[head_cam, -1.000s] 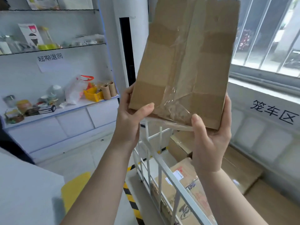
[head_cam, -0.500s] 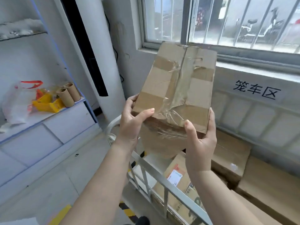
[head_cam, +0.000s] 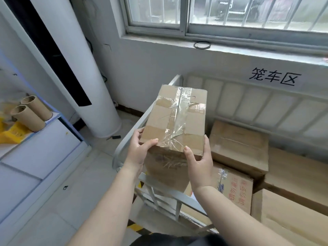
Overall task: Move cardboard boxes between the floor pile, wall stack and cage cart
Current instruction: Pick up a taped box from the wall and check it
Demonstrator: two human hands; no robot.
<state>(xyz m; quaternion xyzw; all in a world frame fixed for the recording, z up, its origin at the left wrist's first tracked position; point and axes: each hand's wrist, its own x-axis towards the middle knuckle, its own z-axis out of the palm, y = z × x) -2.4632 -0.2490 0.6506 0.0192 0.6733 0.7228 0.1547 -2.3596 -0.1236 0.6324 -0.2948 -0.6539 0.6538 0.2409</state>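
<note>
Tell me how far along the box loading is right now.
Done: several boxes, including a red-lettered box and a plain box, already lie inside the cage cart. In hand: the left hand and right hand grip a taped box over the cart's corner. Left: setting it down; the floor pile is out of view.

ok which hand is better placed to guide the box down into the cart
Right, probably. The right hand grips the box on the side over the cart's boxes, while the left hand grips it beside the cart rail.
</note>
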